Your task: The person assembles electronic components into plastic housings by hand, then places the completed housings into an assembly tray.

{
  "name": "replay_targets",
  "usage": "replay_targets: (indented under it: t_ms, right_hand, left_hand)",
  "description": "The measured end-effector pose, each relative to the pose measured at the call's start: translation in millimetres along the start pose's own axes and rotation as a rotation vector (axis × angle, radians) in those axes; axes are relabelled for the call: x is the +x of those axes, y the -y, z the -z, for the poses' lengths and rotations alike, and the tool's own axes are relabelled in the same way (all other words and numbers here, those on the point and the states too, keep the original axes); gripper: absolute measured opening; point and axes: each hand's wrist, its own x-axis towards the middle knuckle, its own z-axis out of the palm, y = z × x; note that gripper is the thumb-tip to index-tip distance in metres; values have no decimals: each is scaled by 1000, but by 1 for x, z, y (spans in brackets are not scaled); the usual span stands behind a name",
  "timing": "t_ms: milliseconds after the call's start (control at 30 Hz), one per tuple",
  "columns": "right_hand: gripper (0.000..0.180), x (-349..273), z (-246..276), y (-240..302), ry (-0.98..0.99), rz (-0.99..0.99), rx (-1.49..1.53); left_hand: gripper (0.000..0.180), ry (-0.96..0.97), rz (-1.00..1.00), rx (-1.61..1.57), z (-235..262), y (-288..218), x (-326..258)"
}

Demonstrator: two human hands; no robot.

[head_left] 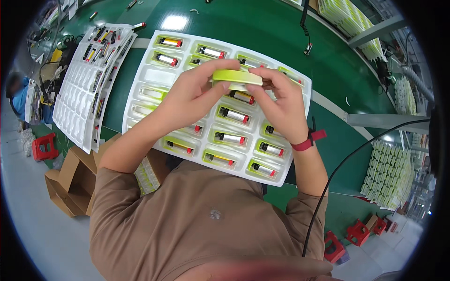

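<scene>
1. Pinching a yellow-green casing [236, 76] at its two ends, both hands meet above a white tray [157, 76]; the casing lies roughly level, its pale underside showing below the coloured top.

2. The left hand [199, 89] grips the casing's left end, thumb underneath near the lower edge and index finger along the far side; how the remaining fingers stand I cannot tell.

3. The right hand [281, 96] pinches the other end between thumb and index finger — its remaining fingers curl behind and are partly hidden.

4. Below the hands, the tray's pockets hold silver cylinders [229, 138] with red ends, most of them lying in yellow-green shells. The tray rests on a green table [225, 18], tilted in view.

5. A red wristband [309, 141] circles the right wrist, and the person wears a brown shirt [187, 215].

6. To the left stand overlapping white trays [70, 110], the upper one with loose parts toward its far end; a cardboard box [70, 180] sits lower down — beyond it, a red stool [44, 146].

7. On the right, a black cable [337, 173] curves past the right forearm, and stacked yellow-green pieces [388, 173] stand near the table's edge.
</scene>
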Motion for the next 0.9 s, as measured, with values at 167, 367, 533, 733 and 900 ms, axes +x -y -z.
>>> replay_targets:
  t_ms: [167, 367, 533, 733, 900]
  right_hand:
    - [44, 3, 5, 7, 51, 551, -683]
    - [39, 3, 7, 3, 95, 612, -638]
    - [35, 20, 21, 6, 338, 277, -417]
    - [28, 109, 202, -105, -371, 111, -823]
    - [69, 125, 275, -217, -613, -312, -1175]
  left_hand:
    - [46, 70, -231, 577, 11, -3, -1]
    - [50, 92, -368, 667, 15, -2, -2]
    - [45, 162, -244, 571, 41, -1, -3]
    - [34, -121, -94, 715, 159, 29, -18]
    - [32, 32, -26, 827, 174, 45, -17]
